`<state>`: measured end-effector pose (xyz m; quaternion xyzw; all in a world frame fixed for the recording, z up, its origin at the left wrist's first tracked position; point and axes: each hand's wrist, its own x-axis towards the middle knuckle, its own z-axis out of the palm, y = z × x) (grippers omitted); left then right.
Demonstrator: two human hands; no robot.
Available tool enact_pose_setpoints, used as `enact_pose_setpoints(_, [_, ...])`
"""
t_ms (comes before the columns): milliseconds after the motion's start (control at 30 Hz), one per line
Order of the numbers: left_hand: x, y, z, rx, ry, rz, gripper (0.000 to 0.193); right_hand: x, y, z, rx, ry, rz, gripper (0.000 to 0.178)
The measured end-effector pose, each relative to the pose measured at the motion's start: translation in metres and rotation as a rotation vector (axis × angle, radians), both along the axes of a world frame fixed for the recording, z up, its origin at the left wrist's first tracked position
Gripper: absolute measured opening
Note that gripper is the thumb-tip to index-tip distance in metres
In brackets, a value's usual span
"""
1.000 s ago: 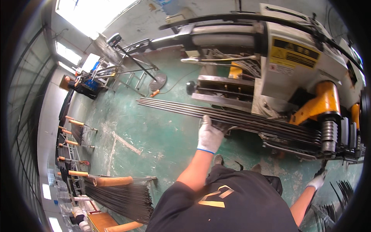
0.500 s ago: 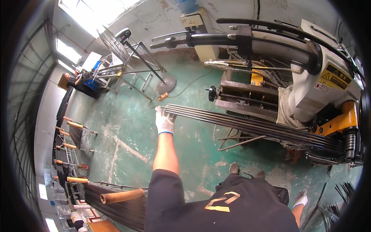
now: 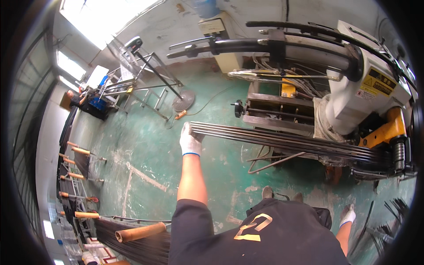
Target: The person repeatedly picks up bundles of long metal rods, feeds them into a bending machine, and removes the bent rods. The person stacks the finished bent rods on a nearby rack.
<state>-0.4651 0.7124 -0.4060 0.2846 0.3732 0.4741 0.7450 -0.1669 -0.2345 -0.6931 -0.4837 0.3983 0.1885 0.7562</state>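
My left hand (image 3: pixel 191 140), in a white knit glove with a blue cuff, is at the near-left ends of a bundle of long dark metal rods (image 3: pixel 265 138). Its fingers are closed round the rod ends. The rods run side by side to the right, reaching a machine (image 3: pixel 349 101) with a white body and a yellow bracket (image 3: pixel 388 128). Low on the right hangs my right hand (image 3: pixel 347 215), gloved too, fingers stretched out and nothing visible in it.
Racks of dark rods with brown roller ends (image 3: pixel 140 232) line the left side. More dark rods (image 3: pixel 395 216) stand at lower right. A round-based fan stand (image 3: pixel 183 100) and a cable are on the green floor. Another person (image 3: pixel 84 104) works at the far left.
My left hand has closed round the rod ends, where its fingers were spread before. My right hand has risen slightly. The whole view has shifted a little.
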Motion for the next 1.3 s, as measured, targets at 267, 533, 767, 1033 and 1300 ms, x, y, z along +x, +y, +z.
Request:
enact_pose_setpoints(267, [-0.009,-0.018,0.006,0.078,0.112,-0.257,0.044,-0.045,0.027,0.056,-0.282,-0.223,0.004,0.03])
enact_pose_setpoints(533, [-0.02,-0.015,0.016,0.048,0.126,-0.383,0.061,-0.039,0.029,0.072,-0.548,-0.021,0.078,0.032])
enact_pose_setpoints(767, [0.027,-0.099,-0.031,-0.191,-0.017,0.061,0.082,0.059,0.013,0.032,-0.372,-0.033,0.149,0.021])
enact_pose_setpoints(1033, [0.157,-0.381,-0.21,-0.639,-0.066,-0.36,0.085,0.192,-0.107,-0.04,-1.344,-0.499,1.082,0.05])
enact_pose_setpoints(1300, [0.253,-0.491,-0.203,-2.768,-1.782,1.646,0.017,0.248,-0.107,0.032,-0.888,-0.246,0.824,0.041])
